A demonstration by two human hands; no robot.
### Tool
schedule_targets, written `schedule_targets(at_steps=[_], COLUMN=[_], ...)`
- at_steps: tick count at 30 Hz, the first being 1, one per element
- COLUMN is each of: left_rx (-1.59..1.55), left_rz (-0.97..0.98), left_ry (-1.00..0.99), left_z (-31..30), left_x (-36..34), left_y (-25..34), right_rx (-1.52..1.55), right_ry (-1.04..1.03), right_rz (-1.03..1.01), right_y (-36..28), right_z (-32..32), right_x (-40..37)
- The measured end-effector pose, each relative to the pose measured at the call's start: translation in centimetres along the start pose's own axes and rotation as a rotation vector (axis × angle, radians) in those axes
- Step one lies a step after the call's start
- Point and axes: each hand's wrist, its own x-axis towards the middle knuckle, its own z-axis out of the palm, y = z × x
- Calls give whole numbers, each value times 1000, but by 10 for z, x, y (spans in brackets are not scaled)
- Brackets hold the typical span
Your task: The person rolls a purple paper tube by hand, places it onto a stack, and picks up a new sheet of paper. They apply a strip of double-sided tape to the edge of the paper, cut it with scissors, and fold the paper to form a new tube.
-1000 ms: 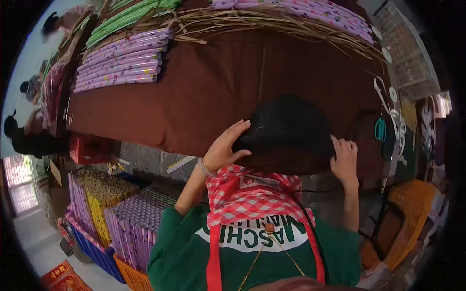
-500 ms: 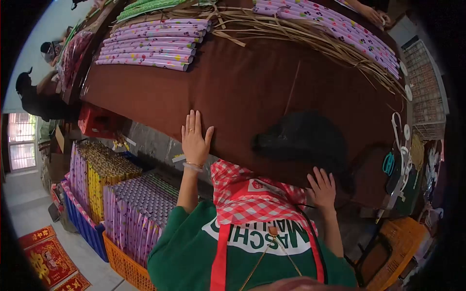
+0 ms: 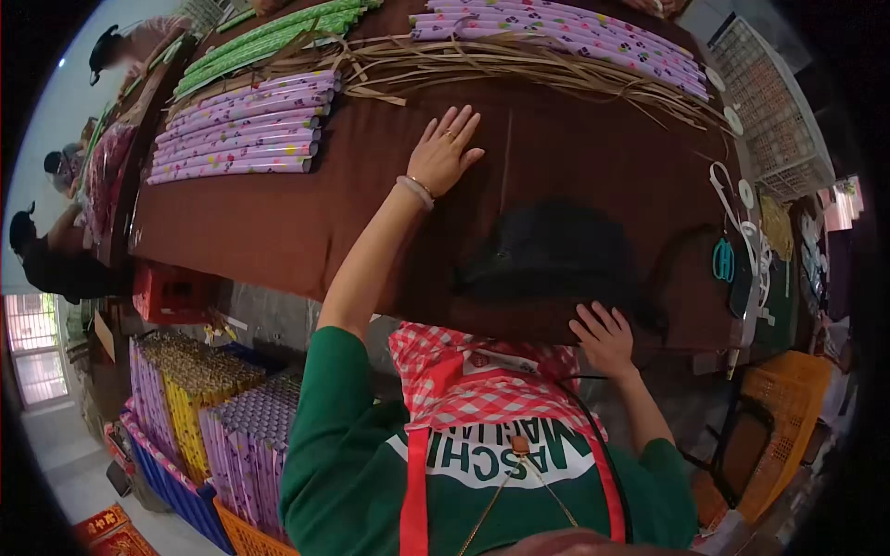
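My left hand (image 3: 445, 156) lies flat on the brown tablecloth (image 3: 241, 227), arm stretched toward the middle of the table, fingers extended and nothing in them. It is just short of a bundle of tan flat strips (image 3: 445, 67). To its left is a row of purple patterned tubes (image 3: 236, 134). My right hand (image 3: 607, 341) rests at the near table edge, fingers spread, holding nothing. In front of it sits a black cloth item (image 3: 556, 250), perhaps a cap; its shape is hard to make out.
More purple tubes (image 3: 565, 42) and green tubes (image 3: 264, 46) lie at the far side. Teal scissors (image 3: 722, 258) and white tape rolls (image 3: 746, 193) are at the right edge. Crates of upright tubes (image 3: 250, 435) stand lower left, an orange chair (image 3: 774, 431) lower right. Other people work at left.
My left hand has moved from the near table edge forward and right across the cloth. My right hand stays at the near edge. The view has shifted slightly.
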Motion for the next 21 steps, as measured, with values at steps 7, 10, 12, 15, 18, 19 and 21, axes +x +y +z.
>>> schedule_targets(at_steps=[7, 10, 12, 15, 18, 19, 21], left_rx=[64, 81, 80, 132, 134, 132, 129], left_rz=[-367, -567, -546, -572, -573, -567, -570], left_ry=[-14, -95, -88, -98, -100, -85, -100], left_z=[10, -8, -6, -7, -7, -3, -6], left_x=[-12, -32, -34, -31, -32, -33, -32], left_y=[-80, -102, -104, -99, -99, -102, -98], right_rx=[45, 189, 312, 381, 305, 278, 313], right_ry=[-75, -12, -96, 55, 349, 378, 499], right_rz=[72, 116, 110, -29, -191, -201, -83], right_y=[-2, -3, -2, 6, 17, 25, 39], right_z=[-8, -20, -30, -41, -77, -84, -84], right_x=[2, 6, 12, 15, 60, 76, 129])
